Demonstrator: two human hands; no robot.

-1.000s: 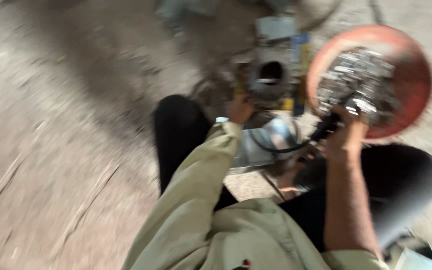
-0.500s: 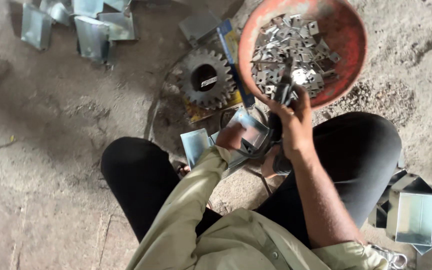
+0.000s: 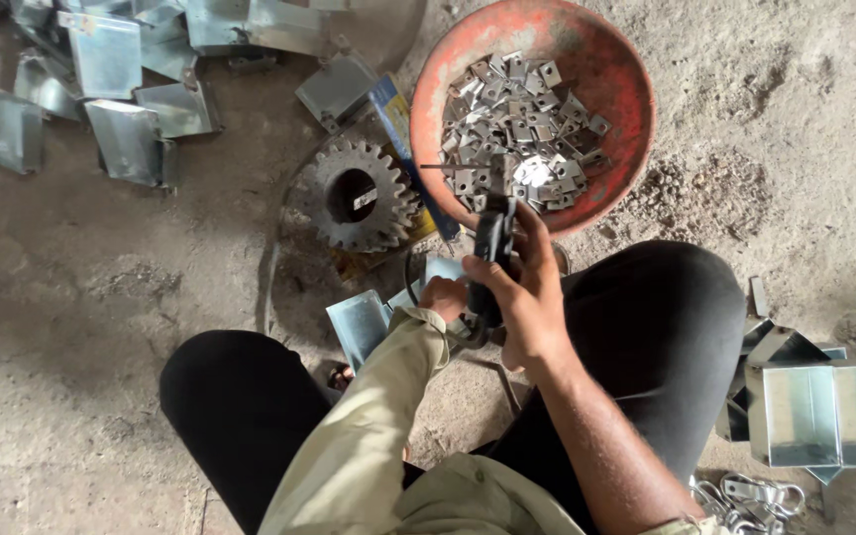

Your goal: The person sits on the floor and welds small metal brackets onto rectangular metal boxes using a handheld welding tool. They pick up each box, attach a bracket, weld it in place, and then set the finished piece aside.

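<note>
I sit on the ground with my knees spread. My right hand [image 3: 525, 297] grips a black-handled tool [image 3: 492, 248] whose tip points up at the rim of a red bowl [image 3: 616, 74] full of small metal brackets [image 3: 517, 139]. My left hand [image 3: 443, 295], in a khaki sleeve, rests on a bent galvanised sheet piece [image 3: 364, 325] between my legs; what its fingers hold is hidden. A large steel gear [image 3: 357, 195] lies just beyond it.
Several folded galvanised sheet pieces [image 3: 111, 89] lie scattered at the upper left. More sheet-metal boxes [image 3: 819, 411] sit by my right knee, with small metal clips [image 3: 745, 493] beside them. A blue flat bar [image 3: 398, 129] leans by the gear. The floor is dusty concrete.
The view has swung and steadied, bringing the bowl and gear toward the centre. My right hand has drawn back from the bowl's brackets to its near rim, still holding the tool.
</note>
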